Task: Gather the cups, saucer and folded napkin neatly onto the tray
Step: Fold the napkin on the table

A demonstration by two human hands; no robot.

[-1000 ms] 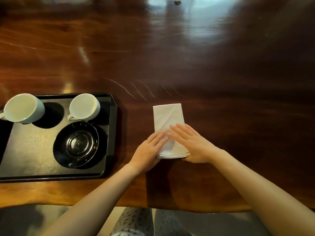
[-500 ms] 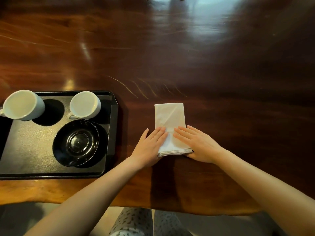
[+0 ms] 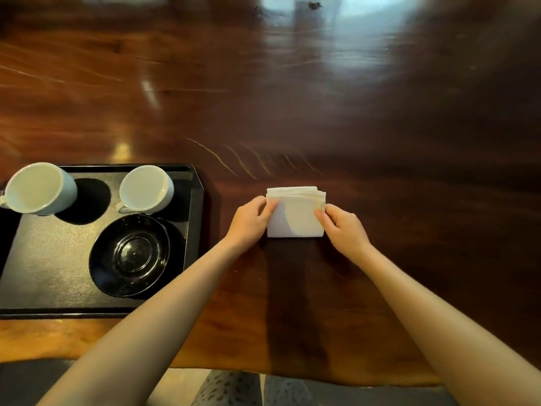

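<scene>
Napkin: white, folded into a compact near-square block with its layered edges showing along the far side; it lies on the wooden table, right of the tray and apart from it
Left hand: fingers curled, pinching the napkin's left edge between thumb and fingertips
Right hand: fingers curled the same way, pinching the napkin's right edge (the two hands mirror each other across the cloth)
Tray: black, rectangular with a clipped far-right corner, set near the table's front edge on the left
Left cup: white, standing at the tray's far-left corner, its handle pointing left and cut off by the edge of the view
Right cup: white, at the tray's far-right corner, handle toward the near left, just beyond the saucer
Saucer: glossy black, resting on the tray's right half, just in front of the right cup and close to the tray's right rim
Person: bare forearms reach in from the near side; patterned fabric shows below the table edge
</scene>
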